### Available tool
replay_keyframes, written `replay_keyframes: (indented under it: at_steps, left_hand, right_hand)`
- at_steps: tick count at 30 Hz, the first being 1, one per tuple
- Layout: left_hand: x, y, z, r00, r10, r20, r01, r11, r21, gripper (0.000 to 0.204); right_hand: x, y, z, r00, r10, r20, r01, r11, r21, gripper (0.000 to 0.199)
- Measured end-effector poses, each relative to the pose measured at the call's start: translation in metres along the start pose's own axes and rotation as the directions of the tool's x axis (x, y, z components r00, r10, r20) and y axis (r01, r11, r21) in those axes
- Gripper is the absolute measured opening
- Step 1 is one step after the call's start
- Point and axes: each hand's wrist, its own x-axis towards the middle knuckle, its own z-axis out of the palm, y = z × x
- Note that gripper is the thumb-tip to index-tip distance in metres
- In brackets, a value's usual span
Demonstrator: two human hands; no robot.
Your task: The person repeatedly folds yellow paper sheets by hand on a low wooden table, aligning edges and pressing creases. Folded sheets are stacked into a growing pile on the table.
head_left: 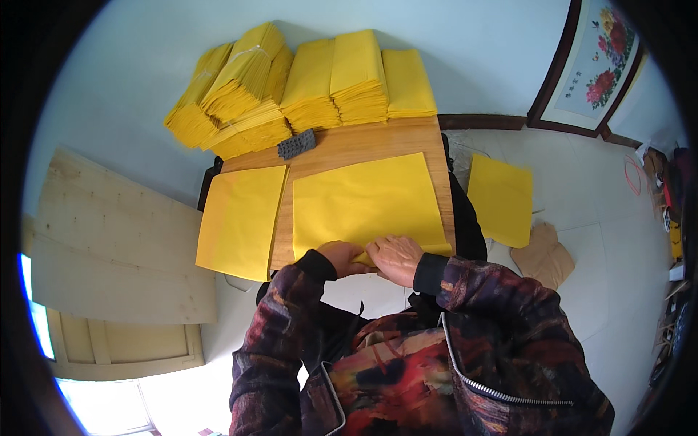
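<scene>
A yellow sheet [371,200], paper or thin cloth, lies flat on the wooden table in front of me. Its near edge is gripped by both hands at the table's front. My left hand [344,258] is closed on that edge, left of its middle. Close beside it, my right hand [396,258] is also closed on the edge, fingers curled over it. Between the hands the material looks bunched or folded. To the left lies another yellow sheet or thin stack [242,221], its near part reaching past the table edge.
Several tall stacks of folded yellow sheets [313,91] stand along the table's back by the wall. A dark grey textured block [297,144] sits before them on the wooden tabletop [349,149]. Right of the table are another yellow piece [502,200] and a brown item [544,254].
</scene>
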Motion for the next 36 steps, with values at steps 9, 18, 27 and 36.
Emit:
replay_keyframes:
  at_steps: [9, 18, 27, 36]
  left_hand:
    - [-0.025, 0.026, 0.007, 0.902, 0.028, -0.430, 0.110, 0.950, 0.293, 0.041]
    - [-0.010, 0.000, -0.009, 0.999, -0.048, 0.003, 0.048, 0.990, -0.131, 0.040]
    - [-0.010, 0.021, 0.014, 0.931, -0.203, -0.305, 0.246, 0.963, 0.109, 0.039]
    - [-0.009, 0.018, 0.000, 0.951, -0.092, -0.296, 0.141, 0.978, 0.151, 0.038]
  right_hand:
    - [0.028, 0.029, -0.014, 0.877, -0.006, 0.480, -0.175, 0.927, 0.330, 0.035]
    - [0.010, 0.006, -0.009, 0.972, 0.055, 0.230, -0.055, 0.998, -0.003, 0.017]
    - [0.017, 0.030, -0.014, 0.922, 0.037, 0.385, -0.105, 0.982, 0.159, 0.018]
    - [0.019, 0.049, -0.025, 0.822, -0.049, 0.567, -0.102, 0.968, 0.231, 0.019]
